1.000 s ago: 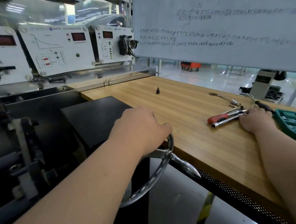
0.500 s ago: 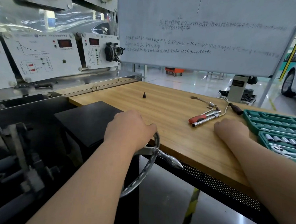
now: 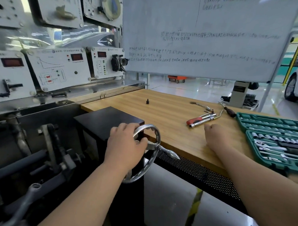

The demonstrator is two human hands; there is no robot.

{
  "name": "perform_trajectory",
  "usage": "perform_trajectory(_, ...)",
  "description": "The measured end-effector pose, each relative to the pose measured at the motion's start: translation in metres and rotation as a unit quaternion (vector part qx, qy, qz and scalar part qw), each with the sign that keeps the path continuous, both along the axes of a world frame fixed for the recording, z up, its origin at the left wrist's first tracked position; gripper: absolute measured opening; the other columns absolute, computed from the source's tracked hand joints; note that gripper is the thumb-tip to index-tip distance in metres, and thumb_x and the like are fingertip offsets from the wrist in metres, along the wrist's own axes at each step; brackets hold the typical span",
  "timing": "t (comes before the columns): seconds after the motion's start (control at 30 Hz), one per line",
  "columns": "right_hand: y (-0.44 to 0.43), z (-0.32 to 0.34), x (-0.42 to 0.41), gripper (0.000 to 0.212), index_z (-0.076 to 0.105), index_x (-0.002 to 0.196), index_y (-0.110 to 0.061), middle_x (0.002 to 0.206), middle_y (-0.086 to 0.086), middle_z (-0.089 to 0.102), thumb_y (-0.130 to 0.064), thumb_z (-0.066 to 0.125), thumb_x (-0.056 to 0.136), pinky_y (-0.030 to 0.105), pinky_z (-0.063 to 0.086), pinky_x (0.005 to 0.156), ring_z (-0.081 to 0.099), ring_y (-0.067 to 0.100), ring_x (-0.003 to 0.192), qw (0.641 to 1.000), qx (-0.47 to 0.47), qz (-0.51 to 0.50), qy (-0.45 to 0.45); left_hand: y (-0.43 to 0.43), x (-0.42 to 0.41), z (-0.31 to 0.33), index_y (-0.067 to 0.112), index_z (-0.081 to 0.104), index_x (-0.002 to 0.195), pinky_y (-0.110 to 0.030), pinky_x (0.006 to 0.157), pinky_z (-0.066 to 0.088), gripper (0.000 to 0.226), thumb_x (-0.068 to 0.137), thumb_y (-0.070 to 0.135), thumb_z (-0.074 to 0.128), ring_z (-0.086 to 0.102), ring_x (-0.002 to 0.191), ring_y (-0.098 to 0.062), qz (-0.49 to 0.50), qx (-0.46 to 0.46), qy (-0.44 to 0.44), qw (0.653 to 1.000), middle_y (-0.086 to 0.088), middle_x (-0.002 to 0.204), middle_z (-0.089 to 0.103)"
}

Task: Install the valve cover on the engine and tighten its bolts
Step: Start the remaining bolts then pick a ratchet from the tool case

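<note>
My left hand [image 3: 125, 143] grips the rim of a chrome handwheel [image 3: 156, 139] mounted on a black stand box [image 3: 109, 121] beside the bench. My right hand [image 3: 216, 136] rests on the wooden bench top [image 3: 170, 114] with its fingers curled under, holding nothing, a little short of a red-handled ratchet wrench [image 3: 199, 119]. A small dark bolt [image 3: 147, 101] stands alone on the bench further back. Dark engine-stand parts [image 3: 55, 150] fill the lower left. No valve cover is in view.
An open green socket set case [image 3: 273, 143] lies at the right of the bench. A thin wrench [image 3: 200, 105] and a dark-handled tool [image 3: 229, 111] lie behind the ratchet. White instrument panels [image 3: 56, 68] stand at left, a whiteboard [image 3: 201, 37] behind the bench.
The view has swung right and up. My right hand has drawn back from the ratchet toward me. My left hand has shifted along the handwheel rim, and the wheel shows more fully.
</note>
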State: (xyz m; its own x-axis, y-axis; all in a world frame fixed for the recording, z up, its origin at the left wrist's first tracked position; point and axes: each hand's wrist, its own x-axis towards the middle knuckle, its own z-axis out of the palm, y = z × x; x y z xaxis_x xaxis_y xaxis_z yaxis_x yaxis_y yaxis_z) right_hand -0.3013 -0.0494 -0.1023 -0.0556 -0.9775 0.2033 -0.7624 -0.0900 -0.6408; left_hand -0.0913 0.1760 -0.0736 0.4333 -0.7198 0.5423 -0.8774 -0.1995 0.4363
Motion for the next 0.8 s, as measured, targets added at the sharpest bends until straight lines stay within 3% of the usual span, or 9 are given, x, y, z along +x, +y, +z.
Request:
perform_trajectory(0.1,0.061,0.038,0.036,0.029,0.052,0.078,-0.016,0.060,0.000,0.042,-0.031,0.040,0.100,0.021,0.028,0.043,0.036,0.013,0.042,0.891,0.128,0.077,-0.428,0.032,-0.006,-0.006,0.029,0.056,0.117,-0.021,0.089,0.036,0.033,0.085,0.034,0.060,0.043,0.105,-0.007,0.002,-0.099,0.140,0.985,0.013,0.109,0.050)
perform_trajectory(0.17,0.119,0.071,0.075,0.033,0.041,0.070,-0.020,0.049,-0.004,0.033,-0.034,0.042,0.100,0.022,0.018,0.038,0.024,0.011,0.036,0.805,0.159,0.206,-0.533,0.048,-0.019,0.004,0.028,0.057,0.112,-0.017,0.075,0.040,0.027,0.087,0.038,0.059,0.053,0.093,-0.002,0.012,-0.136,0.294,0.946,0.013,0.103,0.056)
perform_trajectory(0.23,0.189,0.103,0.114,0.041,0.039,0.061,-0.022,0.046,-0.005,0.033,-0.039,0.040,0.099,0.026,0.021,0.040,0.025,0.013,0.038,0.796,0.095,0.369,-0.470,0.062,-0.026,0.029,0.019,0.060,0.103,-0.023,0.065,0.044,0.031,0.091,0.046,0.052,0.056,0.076,-0.006,-0.008,-0.177,0.534,0.827,0.008,0.088,0.060)
perform_trajectory(0.3,0.259,0.128,0.139,0.047,0.041,0.056,-0.021,0.049,-0.002,0.038,-0.040,0.040,0.099,0.030,0.029,0.046,0.033,0.013,0.043,0.795,-0.052,0.491,-0.353,0.085,-0.031,0.065,0.015,0.061,0.085,-0.026,0.059,0.049,0.040,0.093,0.051,0.045,0.059,0.063,-0.014,-0.136,-0.250,0.717,0.637,-0.001,0.072,0.060)
perform_trajectory(0.37,0.310,0.143,0.153,0.047,0.043,0.057,-0.015,0.055,0.006,0.046,-0.032,0.041,0.101,0.034,0.034,0.055,0.039,0.012,0.051,0.771,-0.153,0.546,-0.291,0.118,-0.033,0.092,0.015,0.060,0.075,-0.020,0.053,0.051,0.041,0.096,0.045,0.042,0.063,0.055,-0.015,-0.272,-0.396,0.737,0.476,-0.005,0.060,0.060)
perform_trajectory(0.4,0.330,0.148,0.157,0.047,0.044,0.058,-0.013,0.058,0.011,0.050,-0.028,0.041,0.102,0.034,0.035,0.058,0.042,0.013,0.055,0.758,-0.162,0.562,-0.289,0.136,-0.033,0.101,0.015,0.059,0.072,-0.019,0.052,0.051,0.042,0.097,0.042,0.040,0.062,0.057,-0.014,-0.281,-0.443,0.723,0.450,-0.005,0.058,0.058)
perform_trajectory(0.63,0.427,0.130,0.192,0.042,0.040,0.063,-0.030,0.061,-0.010,0.047,-0.030,0.034,0.104,0.022,0.035,0.059,0.045,0.004,0.060,0.681,-0.169,0.689,-0.180,0.255,-0.006,0.089,0.009,0.039,0.070,-0.025,0.058,0.038,0.039,0.102,0.023,0.024,0.042,0.061,-0.015,-0.048,-0.466,0.657,0.590,-0.004,0.070,0.040)
perform_trajectory(0.73,0.452,0.131,0.210,0.042,0.056,0.072,-0.019,0.072,-0.002,0.060,-0.030,0.032,0.104,0.032,0.043,0.068,0.055,0.014,0.071,0.656,-0.177,0.709,-0.188,0.284,0.006,0.091,0.011,0.044,0.074,-0.024,0.062,0.042,0.036,0.102,0.024,0.025,0.049,0.066,-0.014,-0.045,-0.487,0.667,0.561,-0.003,0.075,0.044)
perform_trajectory(0.8,0.467,0.136,0.221,0.050,0.064,0.075,-0.010,0.073,0.003,0.066,-0.032,0.029,0.105,0.034,0.047,0.069,0.059,0.015,0.070,0.648,-0.159,0.712,-0.218,0.296,0.015,0.099,0.013,0.053,0.086,-0.032,0.089,0.047,0.031,0.102,0.027,0.030,0.057,0.091,-0.022,-0.081,-0.524,0.677,0.510,-0.008,0.087,0.055)
